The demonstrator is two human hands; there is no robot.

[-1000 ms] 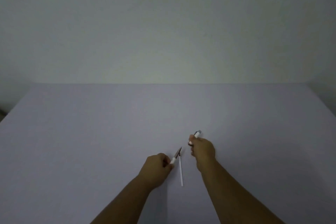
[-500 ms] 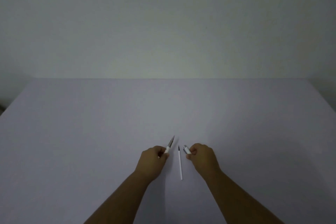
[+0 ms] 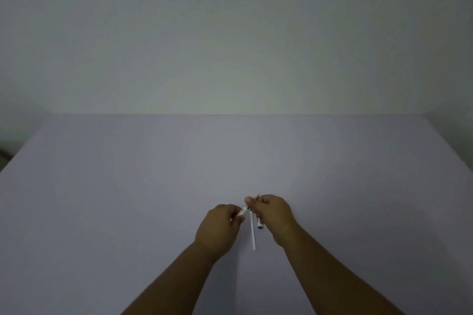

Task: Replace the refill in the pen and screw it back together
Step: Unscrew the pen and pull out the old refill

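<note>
So, quick rundown of what's visible here:
left hand (image 3: 220,227): curled into a loose fist low over the surface (image 3: 128,199), fingers (image 3: 231,210) pinching the white end of a pen piece (image 3: 243,210)
pen piece: slants up and to the right from the left hand toward the right hand; a dark pointed tip pokes out just past the right thumb, but I honestly can't tell if that tip belongs to the same piece
right hand (image 3: 275,215): also curled, thumb and forefinger pressed together around the far end of that piece, right next to the left hand, the two almost touching
second pen part (image 3: 259,224): short, whitish with a dark end, hanging out of the bottom of the right palm, pointing down toward the surface
refill (image 3: 253,231): thin white stick lying flat on the surface in the gap between the two hands, running roughly straight toward the camera, nobody touching it
surface: plain pale grey-lilac, meets a blank wall (image 3: 230,46) at the back
lighting: pretty dim, so small details on the pen are mushy
</note>
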